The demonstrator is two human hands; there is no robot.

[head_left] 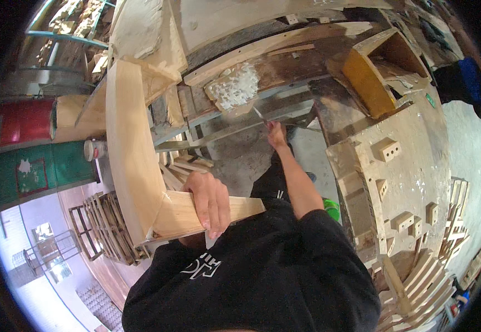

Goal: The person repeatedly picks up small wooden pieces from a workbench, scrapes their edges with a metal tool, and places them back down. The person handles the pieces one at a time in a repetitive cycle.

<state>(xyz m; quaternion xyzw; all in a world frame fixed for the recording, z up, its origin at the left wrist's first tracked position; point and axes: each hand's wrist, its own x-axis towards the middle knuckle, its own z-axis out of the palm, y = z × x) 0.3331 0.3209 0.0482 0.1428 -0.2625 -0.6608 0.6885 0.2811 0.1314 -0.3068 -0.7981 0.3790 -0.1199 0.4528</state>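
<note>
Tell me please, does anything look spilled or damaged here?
White paste-like stuff lies in a lumpy, ragged heap beyond the right hand, so it looks messy; whether it spilled, I cannot tell. No clear damage shows on the wooden frame in the left hand.

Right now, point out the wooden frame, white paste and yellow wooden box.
Wooden frame (pixel 132 149), head view: long side.
White paste (pixel 237 87), head view: pile's middle.
Yellow wooden box (pixel 369 83), head view: outer side wall.

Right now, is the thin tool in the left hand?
No, the right hand holds the thin tool, while the left hand grips the wooden frame.
</note>
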